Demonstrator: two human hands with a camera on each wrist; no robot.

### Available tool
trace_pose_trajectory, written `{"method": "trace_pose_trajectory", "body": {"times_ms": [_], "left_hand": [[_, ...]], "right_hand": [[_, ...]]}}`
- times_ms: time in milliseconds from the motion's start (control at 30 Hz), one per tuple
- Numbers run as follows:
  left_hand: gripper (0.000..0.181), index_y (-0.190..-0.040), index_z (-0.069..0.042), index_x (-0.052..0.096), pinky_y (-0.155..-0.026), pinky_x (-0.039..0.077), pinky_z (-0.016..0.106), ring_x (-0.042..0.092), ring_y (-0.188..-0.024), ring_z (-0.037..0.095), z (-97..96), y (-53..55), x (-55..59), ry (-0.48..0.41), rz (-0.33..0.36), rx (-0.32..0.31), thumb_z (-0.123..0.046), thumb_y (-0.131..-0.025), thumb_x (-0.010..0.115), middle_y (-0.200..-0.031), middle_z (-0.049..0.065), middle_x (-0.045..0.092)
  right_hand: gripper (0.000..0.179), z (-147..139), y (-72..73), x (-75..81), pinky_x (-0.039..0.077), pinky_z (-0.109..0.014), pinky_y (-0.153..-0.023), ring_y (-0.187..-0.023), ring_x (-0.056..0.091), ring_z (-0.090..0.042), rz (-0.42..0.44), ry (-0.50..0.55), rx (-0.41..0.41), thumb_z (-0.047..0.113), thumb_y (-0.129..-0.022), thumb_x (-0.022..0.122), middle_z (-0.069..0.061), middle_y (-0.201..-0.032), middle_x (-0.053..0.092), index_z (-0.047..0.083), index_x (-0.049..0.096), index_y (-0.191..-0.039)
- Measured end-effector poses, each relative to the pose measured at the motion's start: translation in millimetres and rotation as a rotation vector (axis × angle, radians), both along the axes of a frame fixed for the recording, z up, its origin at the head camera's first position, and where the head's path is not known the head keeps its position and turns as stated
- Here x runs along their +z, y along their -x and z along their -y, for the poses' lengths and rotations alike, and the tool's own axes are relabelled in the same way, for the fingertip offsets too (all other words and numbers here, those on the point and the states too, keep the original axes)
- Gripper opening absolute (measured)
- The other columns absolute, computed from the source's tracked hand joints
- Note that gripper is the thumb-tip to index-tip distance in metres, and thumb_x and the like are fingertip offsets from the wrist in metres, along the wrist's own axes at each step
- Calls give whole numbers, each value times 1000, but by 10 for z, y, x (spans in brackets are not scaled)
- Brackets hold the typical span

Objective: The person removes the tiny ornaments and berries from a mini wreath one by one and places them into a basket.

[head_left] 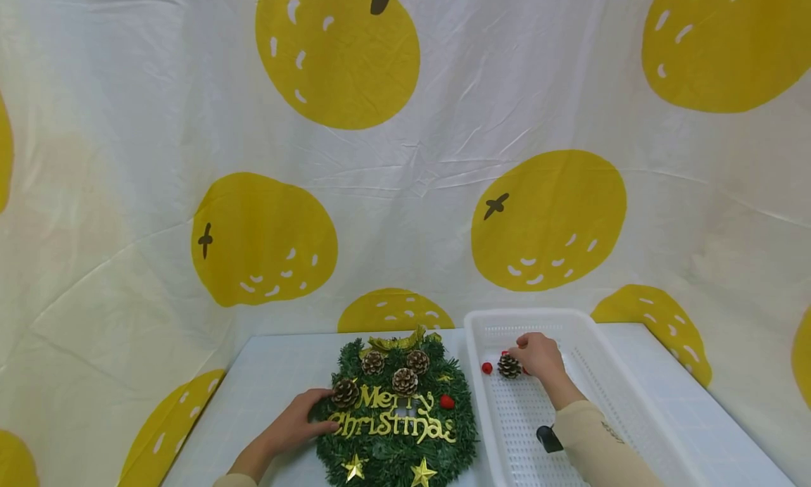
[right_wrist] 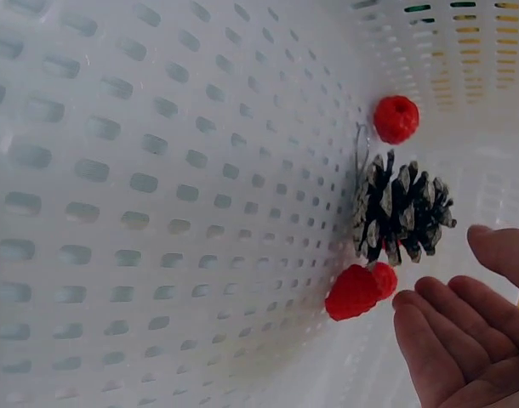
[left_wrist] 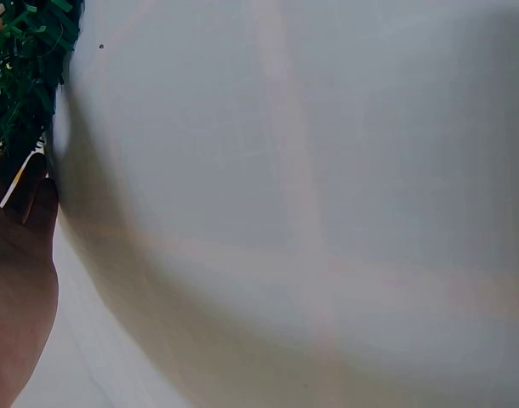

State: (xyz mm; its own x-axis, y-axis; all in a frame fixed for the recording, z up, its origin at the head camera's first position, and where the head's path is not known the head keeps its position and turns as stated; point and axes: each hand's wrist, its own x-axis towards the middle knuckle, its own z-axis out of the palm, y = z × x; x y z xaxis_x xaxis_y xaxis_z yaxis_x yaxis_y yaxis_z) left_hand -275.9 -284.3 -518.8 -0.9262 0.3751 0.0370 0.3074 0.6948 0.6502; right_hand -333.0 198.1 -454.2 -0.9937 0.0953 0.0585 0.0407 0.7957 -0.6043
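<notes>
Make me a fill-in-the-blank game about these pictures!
1. The gold letters on the wreath say "Merry ____".
2. The hand touching the wreath is the person's ____ one.
3. The little fruits beside the basket's pine cone are colored ____.

Missing words: Christmas; left; red.

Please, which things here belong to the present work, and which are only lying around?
Likely part of the work:
wreath, left hand touching it
pine cone, near the right hand
red berries
white basket holding both

Likely not:
patterned cloth behind
black object beside the right sleeve (unclear)
</notes>
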Motion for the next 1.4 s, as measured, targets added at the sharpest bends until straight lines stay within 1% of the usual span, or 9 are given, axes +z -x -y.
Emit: {"method": "trace_pose_trajectory", "body": {"times_ms": [167, 433, 700, 933, 1100, 1267, 1400], "left_hand": [[72, -136, 4, 50, -104, 31, 67, 41, -128, 50, -2, -6, -1, 1, 7, 2, -44, -86, 73, -137, 26, 49], [71, -136, 3, 50, -103, 32, 66, 41, -128, 49, 2, 2, 10, 4, 14, -3, -43, -87, 72, -137, 25, 49], [71, -136, 3, 50, -104, 32, 67, 41, -128, 50, -3, -9, 48, 10, 12, 5, -43, -87, 72, -137, 26, 49], [72, -136, 4, 50, -105, 31, 66, 41, -128, 50, -12, -1, 67, 11, 7, 5, -43, -86, 73, -137, 26, 49], [71, -135, 4, 51, -105, 31, 66, 42, -128, 49, -8, 2, 63, 17, 9, 6, -43, -86, 73, -136, 26, 50], [71, -135, 5, 51, -104, 31, 67, 42, -127, 50, 0, -1, 45, 18, 4, -4, -41, -86, 74, -135, 27, 50], [71, -135, 4, 51, -105, 31, 66, 42, -128, 50, -1, -8, 36, 22, 13, 3, -41, -86, 74, -136, 26, 50]], "right_hand": [[41, -6, -2, 37, 55, -49, -82, -91, 63, -35, -10, -4, 6, 16, -89, 68, -28, -109, 65, -13, 61, -116], [45, -8, -47, 182, 56, -48, -83, -96, 63, -39, -26, 36, 10, 19, -93, 66, -29, -114, 63, -14, 56, -122], [49, 11, -106, 306, 54, -51, -87, -105, 60, -44, -45, 74, 18, 23, -94, 64, -31, -119, 61, -13, 55, -126], [51, 68, -164, 416, 53, -51, -89, -108, 60, -42, -91, 97, 75, 27, -96, 62, -27, -122, 62, -10, 54, -130], [52, 154, -228, 498, 51, -51, -93, -112, 59, -39, -105, 140, 107, 29, -96, 62, -24, -125, 62, -7, 53, -133], [51, 271, -290, 582, 50, -51, -93, -113, 60, -38, -149, 150, 145, 28, -95, 64, -21, -125, 63, -6, 56, -132], [49, 376, -327, 635, 51, -50, -92, -112, 61, -36, -176, 157, 168, 27, -94, 66, -20, -124, 64, -4, 57, -132]]}}
